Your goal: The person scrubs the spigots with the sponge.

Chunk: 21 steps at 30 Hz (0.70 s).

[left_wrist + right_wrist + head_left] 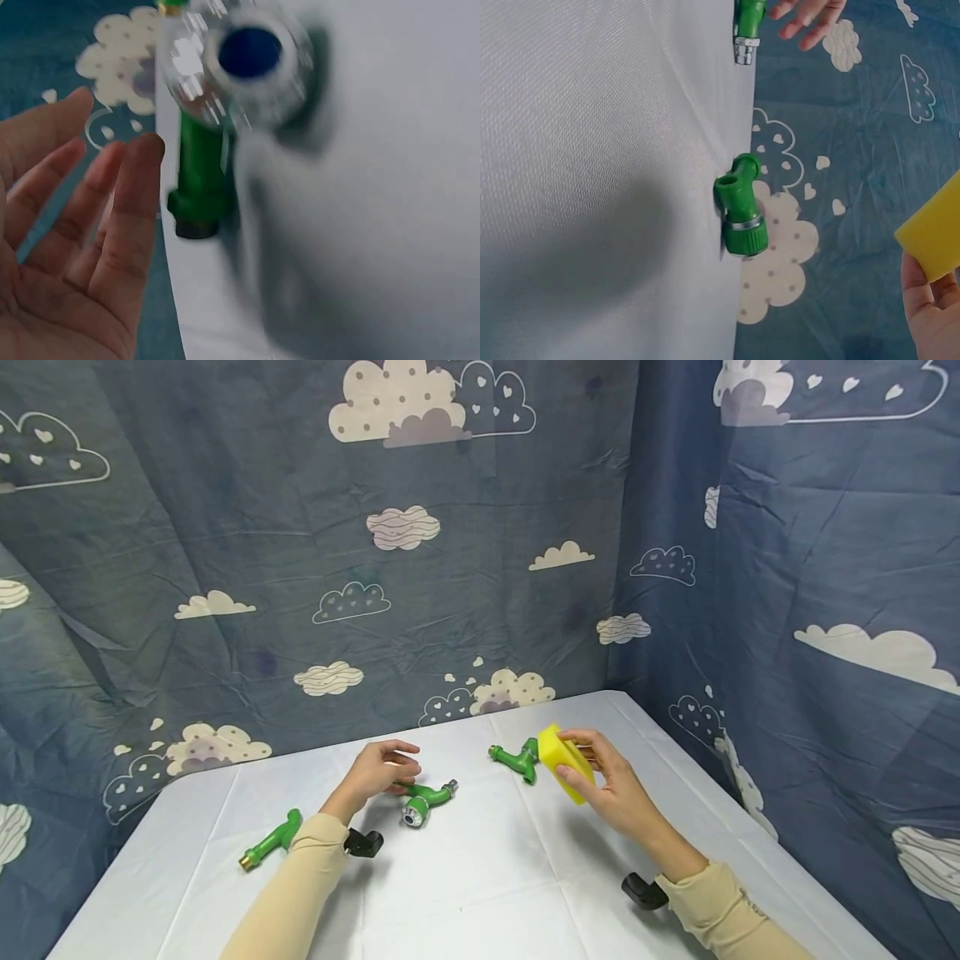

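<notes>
In the head view the right hand holds a yellow sponge between thumb and fingers, above the table beside a green tap. The right wrist view shows the sponge at the right edge, with fingertips under it. The left hand, its fingers loosely bent, holds nothing and is just left of a second green tap with a silver end. In the left wrist view a gap separates the left hand from that tap's silver collar; whether they touch elsewhere cannot be told.
A third green tap with a brass end lies left of the left forearm. The white-covered table ends at a dark blue cloth with clouds, behind and on the right. Black camera mounts project from both wrists.
</notes>
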Motion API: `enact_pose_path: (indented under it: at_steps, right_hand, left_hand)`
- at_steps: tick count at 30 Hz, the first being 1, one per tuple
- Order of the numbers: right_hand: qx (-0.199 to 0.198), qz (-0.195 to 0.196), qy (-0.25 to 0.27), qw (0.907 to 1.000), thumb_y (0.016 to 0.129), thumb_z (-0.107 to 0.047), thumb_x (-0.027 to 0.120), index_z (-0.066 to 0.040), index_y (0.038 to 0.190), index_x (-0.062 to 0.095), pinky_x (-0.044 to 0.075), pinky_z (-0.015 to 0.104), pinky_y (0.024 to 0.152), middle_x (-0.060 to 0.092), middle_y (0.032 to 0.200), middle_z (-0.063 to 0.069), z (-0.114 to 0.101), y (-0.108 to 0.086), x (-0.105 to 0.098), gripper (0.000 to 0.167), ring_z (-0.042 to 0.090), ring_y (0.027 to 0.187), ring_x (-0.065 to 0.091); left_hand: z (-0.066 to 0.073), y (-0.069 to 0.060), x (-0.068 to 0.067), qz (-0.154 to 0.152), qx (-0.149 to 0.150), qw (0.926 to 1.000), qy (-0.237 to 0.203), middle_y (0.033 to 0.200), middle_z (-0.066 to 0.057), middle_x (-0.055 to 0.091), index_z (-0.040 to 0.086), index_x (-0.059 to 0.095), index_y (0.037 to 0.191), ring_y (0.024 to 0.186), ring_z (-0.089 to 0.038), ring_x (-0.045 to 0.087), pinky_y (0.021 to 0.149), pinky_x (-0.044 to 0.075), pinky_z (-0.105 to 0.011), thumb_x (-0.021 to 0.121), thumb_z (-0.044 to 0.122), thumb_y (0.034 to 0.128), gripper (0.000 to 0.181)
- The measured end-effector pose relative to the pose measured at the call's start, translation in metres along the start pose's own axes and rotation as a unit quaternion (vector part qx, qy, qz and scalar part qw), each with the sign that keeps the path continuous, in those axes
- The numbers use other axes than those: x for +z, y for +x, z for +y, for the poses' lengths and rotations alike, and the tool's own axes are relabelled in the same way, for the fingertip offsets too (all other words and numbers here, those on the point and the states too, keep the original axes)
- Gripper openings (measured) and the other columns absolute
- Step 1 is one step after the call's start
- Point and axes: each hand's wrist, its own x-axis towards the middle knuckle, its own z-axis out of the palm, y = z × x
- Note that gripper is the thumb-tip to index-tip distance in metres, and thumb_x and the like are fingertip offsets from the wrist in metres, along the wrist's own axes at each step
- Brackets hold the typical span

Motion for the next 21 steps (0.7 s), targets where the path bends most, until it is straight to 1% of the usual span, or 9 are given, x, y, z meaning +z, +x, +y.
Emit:
enact_pose_path:
  at_steps: [3, 5, 8, 11, 13, 15, 19, 21]
  right_hand:
    - [-0.001, -0.001, 0.002, 1.0, 0.1, -0.005, 0.073, -0.013, 0.144, 0.058, 0.058, 0.025, 0.092, 0.069, 0.131, 0.008, 0.0, 0.0, -0.001, 0.047, 0.013, 0.109, 0.068]
    - [-0.002, 0.0, 0.002, 1.0, 0.1, -0.005, 0.073, -0.013, 0.144, 0.058, 0.058, 0.024, 0.091, 0.069, 0.131, 0.009, 0.001, -0.001, -0.002, 0.047, 0.012, 0.109, 0.068]
    - [0.001, 0.0, 0.002, 1.0, 0.1, -0.006, 0.073, -0.013, 0.144, 0.058, 0.058, 0.023, 0.091, 0.069, 0.131, 0.009, 0.002, -0.001, -0.002, 0.047, 0.011, 0.109, 0.068]
    - [0.007, -0.001, 0.004, 1.0, 0.101, -0.007, 0.073, -0.014, 0.144, 0.058, 0.058, 0.022, 0.09, 0.069, 0.132, 0.01, 0.004, -0.001, -0.003, 0.047, 0.011, 0.109, 0.068]
    - [0.012, -0.002, 0.008, 0.9999, 0.101, -0.007, 0.073, -0.014, 0.145, 0.058, 0.058, 0.022, 0.09, 0.069, 0.132, 0.01, 0.004, -0.001, -0.004, 0.047, 0.011, 0.11, 0.068]
    - [0.015, -0.001, 0.01, 0.9998, 0.101, -0.008, 0.073, -0.014, 0.145, 0.058, 0.058, 0.022, 0.091, 0.069, 0.132, 0.009, 0.004, -0.001, -0.004, 0.046, 0.012, 0.11, 0.068]
    - [0.017, 0.003, 0.007, 0.9998, 0.101, -0.007, 0.073, -0.015, 0.144, 0.059, 0.057, 0.023, 0.092, 0.069, 0.131, 0.009, 0.006, -0.002, -0.004, 0.046, 0.014, 0.11, 0.069]
    - [0.018, 0.005, 0.003, 0.9998, 0.101, -0.007, 0.073, -0.015, 0.144, 0.059, 0.057, 0.022, 0.092, 0.07, 0.131, 0.009, 0.008, -0.002, -0.004, 0.046, 0.013, 0.11, 0.069]
  left_hand:
    - [-0.007, 0.004, -0.004, -0.004, 0.032, 0.9988, 0.038, 0.125, -0.022, 0.075, -0.001, 0.07, 0.135, 0.092, -0.017, 0.076, 0.074, 0.067, -0.033, 0.079, 0.005, 0.0951, 0.042]
    - [-0.012, 0.006, -0.007, -0.004, 0.057, 0.9966, 0.06, 0.127, -0.023, 0.075, -0.002, 0.071, 0.132, 0.097, -0.021, 0.077, 0.076, 0.066, -0.032, 0.08, 0.002, 0.0935, 0.04]
    - [-0.015, 0.006, -0.01, -0.01, 0.097, 0.9913, 0.088, 0.127, -0.025, 0.075, -0.004, 0.072, 0.13, 0.107, -0.03, 0.077, 0.091, 0.065, -0.041, 0.08, 0.0, 0.0921, 0.039]
    - [-0.016, 0.006, -0.01, -0.023, 0.12, 0.9868, 0.107, 0.127, -0.023, 0.076, -0.004, 0.073, 0.129, 0.118, -0.036, 0.075, 0.108, 0.057, -0.052, 0.081, 0.0, 0.0912, 0.039]
    - [-0.016, 0.006, -0.008, -0.03, 0.12, 0.9858, 0.114, 0.128, -0.022, 0.076, -0.003, 0.073, 0.13, 0.122, -0.037, 0.073, 0.115, 0.052, -0.057, 0.082, 0.001, 0.09, 0.041]
    - [-0.016, 0.006, -0.007, -0.037, 0.115, 0.9851, 0.122, 0.13, -0.02, 0.076, -0.001, 0.074, 0.13, 0.125, -0.037, 0.071, 0.117, 0.049, -0.059, 0.084, 0.004, 0.089, 0.042]
    - [-0.018, 0.007, -0.005, -0.052, 0.096, 0.9863, 0.123, 0.129, -0.016, 0.077, 0.003, 0.076, 0.128, 0.128, -0.035, 0.07, 0.118, 0.049, -0.058, 0.086, 0.006, 0.087, 0.042]
    - [-0.022, 0.008, -0.005, -0.063, 0.094, 0.9852, 0.129, 0.128, -0.014, 0.078, 0.004, 0.077, 0.126, 0.127, -0.033, 0.07, 0.117, 0.051, -0.056, 0.087, 0.005, 0.0868, 0.041]
